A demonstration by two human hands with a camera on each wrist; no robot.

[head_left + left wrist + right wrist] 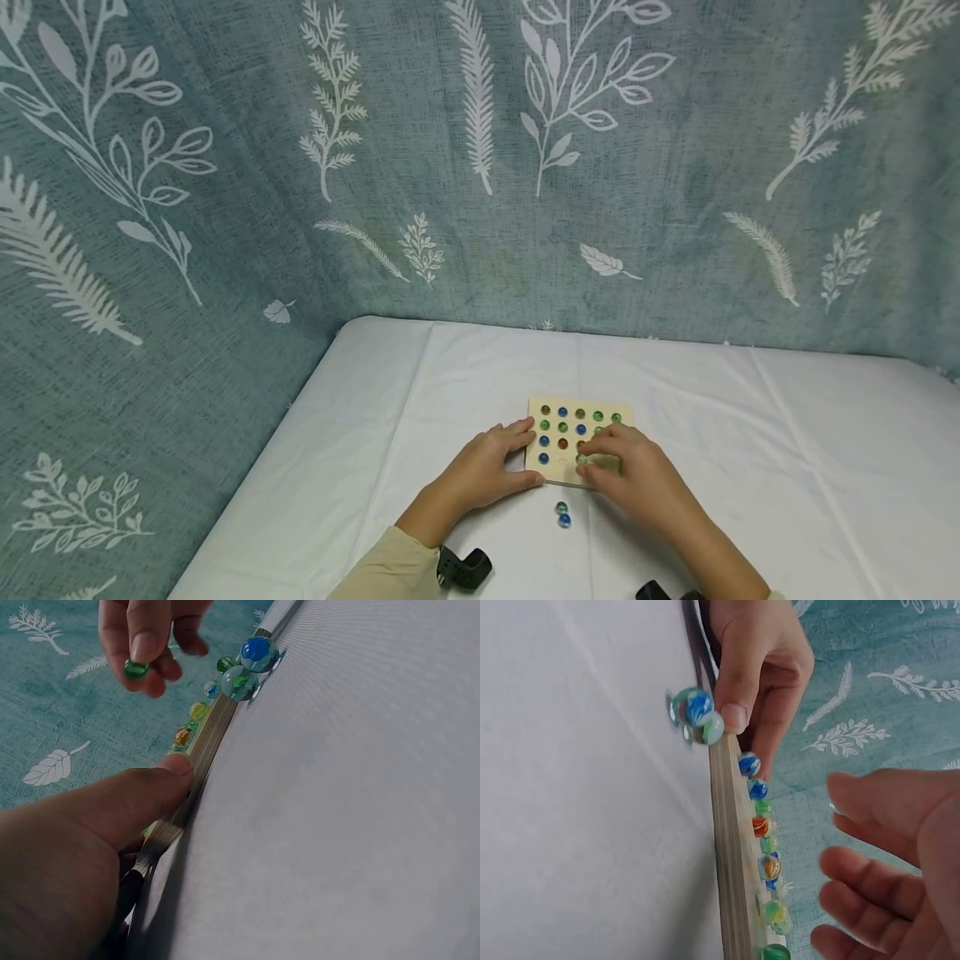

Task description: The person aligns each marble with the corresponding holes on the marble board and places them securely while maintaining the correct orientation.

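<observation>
A pale wooden board lies on the white cloth, with rows of coloured glass marbles seated in it. My left hand holds the board's near left corner, its thumb on the front edge and its fingertips along the left side. Over the near row, my right hand pinches a green marble between thumb and fingertips. That hand covers part of the board's right side in the head view. Just in front of the board sit a loose green marble and a blue marble, close together.
White cloth covers the table, with fold lines running through it. A teal curtain with white leaf prints hangs behind and to the left. Black wrist-worn devices show near the bottom edge.
</observation>
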